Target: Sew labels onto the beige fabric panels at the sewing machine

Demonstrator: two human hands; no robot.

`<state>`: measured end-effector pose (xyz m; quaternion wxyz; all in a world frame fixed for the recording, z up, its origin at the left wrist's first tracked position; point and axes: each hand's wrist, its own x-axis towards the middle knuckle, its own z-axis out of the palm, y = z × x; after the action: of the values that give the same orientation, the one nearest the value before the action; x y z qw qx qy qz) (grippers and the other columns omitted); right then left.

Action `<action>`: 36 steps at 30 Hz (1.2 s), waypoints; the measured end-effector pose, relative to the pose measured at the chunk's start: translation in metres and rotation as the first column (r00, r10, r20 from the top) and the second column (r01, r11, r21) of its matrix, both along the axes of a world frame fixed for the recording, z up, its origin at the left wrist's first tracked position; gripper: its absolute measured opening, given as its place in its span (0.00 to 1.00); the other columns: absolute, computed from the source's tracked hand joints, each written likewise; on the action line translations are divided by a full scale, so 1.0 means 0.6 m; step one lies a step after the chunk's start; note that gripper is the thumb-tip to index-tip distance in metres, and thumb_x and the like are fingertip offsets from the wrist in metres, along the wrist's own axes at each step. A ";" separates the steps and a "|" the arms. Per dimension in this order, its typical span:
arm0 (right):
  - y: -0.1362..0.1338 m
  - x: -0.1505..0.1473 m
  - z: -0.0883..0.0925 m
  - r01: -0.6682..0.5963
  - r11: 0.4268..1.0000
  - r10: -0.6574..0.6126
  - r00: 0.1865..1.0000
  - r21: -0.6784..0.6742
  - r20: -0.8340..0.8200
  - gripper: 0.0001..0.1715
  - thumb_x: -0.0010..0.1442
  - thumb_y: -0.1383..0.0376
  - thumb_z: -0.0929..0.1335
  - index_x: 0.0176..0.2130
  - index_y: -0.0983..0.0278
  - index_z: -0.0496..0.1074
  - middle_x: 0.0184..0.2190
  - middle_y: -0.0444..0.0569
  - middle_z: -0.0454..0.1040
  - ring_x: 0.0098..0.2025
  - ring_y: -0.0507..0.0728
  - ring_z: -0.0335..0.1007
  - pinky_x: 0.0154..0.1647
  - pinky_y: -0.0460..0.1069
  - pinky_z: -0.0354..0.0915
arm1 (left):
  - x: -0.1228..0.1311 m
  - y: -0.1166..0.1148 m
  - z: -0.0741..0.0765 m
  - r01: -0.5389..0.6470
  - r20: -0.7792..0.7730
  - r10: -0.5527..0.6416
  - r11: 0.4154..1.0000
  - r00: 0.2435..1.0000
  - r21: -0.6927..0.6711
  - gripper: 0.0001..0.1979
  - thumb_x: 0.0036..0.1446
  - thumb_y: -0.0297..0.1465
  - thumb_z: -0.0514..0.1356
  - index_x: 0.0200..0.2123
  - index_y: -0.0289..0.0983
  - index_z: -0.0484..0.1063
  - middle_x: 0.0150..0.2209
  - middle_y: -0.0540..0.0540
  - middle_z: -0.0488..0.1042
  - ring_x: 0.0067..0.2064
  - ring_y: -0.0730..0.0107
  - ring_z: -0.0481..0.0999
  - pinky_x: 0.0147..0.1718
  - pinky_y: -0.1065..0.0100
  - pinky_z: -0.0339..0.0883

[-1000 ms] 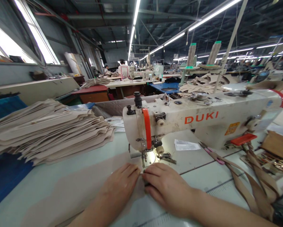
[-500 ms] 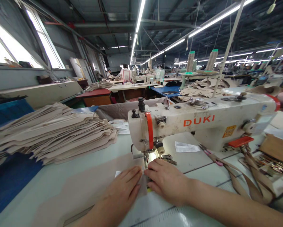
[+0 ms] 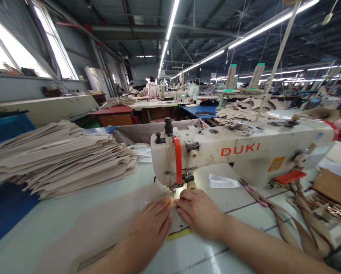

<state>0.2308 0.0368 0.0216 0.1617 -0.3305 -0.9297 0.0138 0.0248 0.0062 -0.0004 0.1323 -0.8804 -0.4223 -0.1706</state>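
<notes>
A beige fabric panel (image 3: 102,213) lies flat on the sewing table, its right edge under the needle area of a white sewing machine (image 3: 204,146) marked DUKI. My left hand (image 3: 150,220) rests flat on the panel, fingers stretched forward and close together, just left of the needle. A small white label (image 3: 144,204) shows partly beside its fingers. My right hand (image 3: 201,211) is closed with bent fingers at the panel's edge, touching it in front of the needle. The fingertips of both hands nearly meet. Exactly what the right fingertips pinch is partly hidden.
Stacked beige fabric pieces (image 3: 64,160) lie at the left. Near the machine's base are a white printed label (image 3: 224,180), scissors (image 3: 252,192) with pink handles, beige straps (image 3: 304,220) and a tray of metal parts (image 3: 331,211). Thread cones (image 3: 230,78) stand behind; people sit farther back.
The view has shifted slightly. Both hands stay by the needle, the right one a little farther from the yellow strip, which now shows more below the panel's edge.
</notes>
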 end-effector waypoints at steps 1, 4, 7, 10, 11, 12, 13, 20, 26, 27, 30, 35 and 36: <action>0.002 0.000 -0.001 0.009 1.000 -0.009 1.000 -0.003 -0.003 0.09 0.68 0.66 0.63 0.42 0.65 0.73 0.38 0.50 0.72 0.40 0.58 0.65 0.45 0.52 0.62 | 0.000 0.003 0.001 0.006 0.011 -0.006 1.000 1.000 -0.006 0.18 0.65 0.29 0.49 0.53 0.34 0.73 0.52 0.40 0.77 0.52 0.61 0.77 0.52 0.58 0.72; 0.006 -0.001 -0.005 0.020 1.000 -0.020 1.000 0.005 -0.019 0.10 0.68 0.67 0.62 0.43 0.64 0.73 0.38 0.50 0.73 0.40 0.58 0.65 0.45 0.52 0.62 | -0.001 0.009 0.003 0.033 0.019 -0.033 0.999 0.999 -0.002 0.18 0.65 0.30 0.49 0.52 0.34 0.73 0.51 0.40 0.78 0.52 0.61 0.77 0.52 0.59 0.71; 0.007 -0.002 -0.004 0.010 1.000 -0.010 1.000 0.024 -0.011 0.11 0.68 0.67 0.62 0.42 0.65 0.73 0.37 0.51 0.73 0.39 0.58 0.66 0.45 0.52 0.61 | -0.001 0.011 0.004 0.026 0.004 -0.026 1.000 1.000 0.017 0.18 0.65 0.30 0.49 0.52 0.36 0.74 0.51 0.41 0.78 0.51 0.62 0.77 0.52 0.60 0.72; 0.006 -0.003 -0.002 0.010 0.999 -0.010 1.000 0.047 0.004 0.11 0.68 0.67 0.62 0.42 0.66 0.73 0.38 0.53 0.73 0.39 0.58 0.66 0.44 0.52 0.61 | 0.000 0.012 0.004 0.028 0.007 -0.029 0.999 1.000 0.044 0.18 0.65 0.30 0.49 0.52 0.34 0.74 0.51 0.40 0.78 0.50 0.62 0.78 0.52 0.59 0.72; 0.006 -0.003 -0.002 0.013 0.998 -0.013 1.000 0.056 0.005 0.11 0.68 0.67 0.62 0.42 0.66 0.74 0.38 0.53 0.73 0.39 0.58 0.66 0.44 0.52 0.61 | 0.000 0.012 0.004 0.033 0.014 -0.034 0.999 0.999 0.043 0.18 0.65 0.29 0.49 0.52 0.33 0.74 0.51 0.40 0.78 0.50 0.61 0.78 0.52 0.59 0.72; 0.006 -0.004 -0.002 0.011 0.998 -0.012 1.000 0.063 0.008 0.11 0.68 0.67 0.62 0.43 0.66 0.74 0.39 0.53 0.73 0.39 0.58 0.66 0.44 0.52 0.61 | 0.000 0.012 0.004 0.037 0.028 -0.038 0.999 0.999 0.036 0.18 0.65 0.29 0.49 0.52 0.33 0.74 0.50 0.40 0.78 0.50 0.61 0.78 0.51 0.58 0.73; 0.006 -0.004 -0.002 0.009 0.998 -0.010 1.000 0.067 0.010 0.11 0.68 0.68 0.63 0.43 0.66 0.74 0.39 0.53 0.74 0.39 0.58 0.66 0.44 0.52 0.61 | 0.000 0.013 0.004 0.038 0.043 -0.039 0.999 0.998 0.022 0.18 0.65 0.29 0.49 0.52 0.34 0.74 0.50 0.40 0.78 0.50 0.61 0.77 0.51 0.58 0.72; 0.007 0.001 -0.013 0.004 0.997 -0.004 1.000 0.073 -0.011 0.10 0.68 0.67 0.63 0.45 0.66 0.73 0.38 0.52 0.73 0.39 0.58 0.65 0.43 0.52 0.61 | 0.003 0.011 0.003 0.016 0.083 -0.014 0.999 0.996 -0.029 0.18 0.66 0.31 0.49 0.53 0.35 0.73 0.52 0.41 0.77 0.52 0.61 0.76 0.54 0.58 0.70; 0.004 0.003 -0.013 0.008 0.998 -0.008 1.000 0.058 -0.009 0.10 0.68 0.68 0.63 0.43 0.65 0.74 0.36 0.50 0.73 0.37 0.57 0.63 0.40 0.51 0.59 | 0.002 0.011 0.004 0.022 0.087 -0.018 0.999 0.996 -0.044 0.18 0.65 0.30 0.49 0.52 0.36 0.73 0.52 0.41 0.77 0.53 0.60 0.76 0.54 0.58 0.70; 0.004 0.002 -0.013 0.007 0.998 -0.007 1.000 0.054 -0.003 0.09 0.68 0.68 0.63 0.43 0.65 0.74 0.36 0.50 0.72 0.37 0.57 0.63 0.40 0.51 0.59 | 0.002 0.013 0.004 0.014 0.072 -0.011 0.999 0.997 -0.048 0.18 0.65 0.30 0.50 0.52 0.36 0.73 0.52 0.41 0.77 0.53 0.60 0.76 0.54 0.58 0.70; 0.006 0.001 -0.012 0.005 0.998 -0.005 1.000 0.070 0.003 0.10 0.68 0.68 0.63 0.42 0.66 0.74 0.36 0.50 0.72 0.38 0.57 0.63 0.41 0.52 0.59 | 0.000 0.021 0.005 -0.029 0.037 0.032 0.996 0.999 -0.081 0.18 0.65 0.30 0.50 0.53 0.36 0.72 0.53 0.41 0.76 0.53 0.61 0.76 0.54 0.58 0.70; 0.004 0.001 -0.009 0.030 0.995 -0.029 0.999 0.095 -0.015 0.10 0.68 0.68 0.63 0.39 0.65 0.74 0.34 0.49 0.72 0.38 0.57 0.63 0.41 0.51 0.59 | 0.000 0.040 0.007 -0.082 0.013 0.085 0.987 0.996 -0.136 0.19 0.66 0.31 0.49 0.54 0.36 0.73 0.54 0.40 0.76 0.55 0.57 0.74 0.54 0.54 0.69; 0.003 0.002 -0.009 0.036 0.995 -0.034 0.999 0.093 -0.020 0.10 0.68 0.68 0.64 0.38 0.65 0.74 0.33 0.49 0.72 0.38 0.57 0.64 0.40 0.51 0.59 | 0.000 0.043 0.008 -0.090 0.007 0.091 0.986 0.996 -0.138 0.18 0.66 0.31 0.49 0.54 0.36 0.73 0.54 0.40 0.76 0.56 0.56 0.74 0.55 0.54 0.69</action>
<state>0.2318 0.0387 0.0161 0.1856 -0.3388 -0.9219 -0.0293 0.0248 0.0319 0.0041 0.0764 -0.8662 -0.4733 -0.1407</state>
